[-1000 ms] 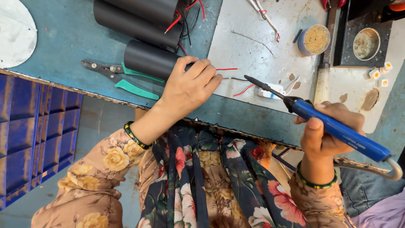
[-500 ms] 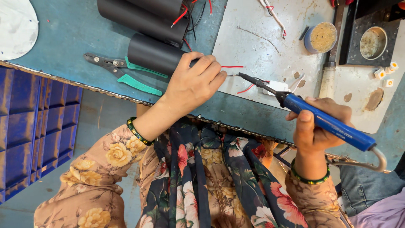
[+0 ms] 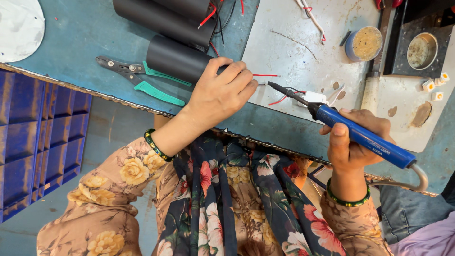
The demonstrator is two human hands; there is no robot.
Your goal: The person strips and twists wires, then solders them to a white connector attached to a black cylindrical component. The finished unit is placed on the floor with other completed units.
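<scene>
Soldering iron tip draws closer to the red wire

The left hand (image 3: 220, 97) still pinches the red wire (image 3: 264, 75) beside the black tube (image 3: 177, 59) on the table (image 3: 71, 42); the right hand (image 3: 353, 142), fist-wrapped around the soldering iron (image 3: 360, 137), has shifted leftward.

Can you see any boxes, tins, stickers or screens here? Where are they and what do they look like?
No boxes, signs or screens.
Round tin: blue wall, tan crusty stuff inside, on the grey plate near the top right.
Second round pot: pale metal, on a dark block at the far right.
Soldering iron in the right hand: blue handle with small white print on its side.
</scene>
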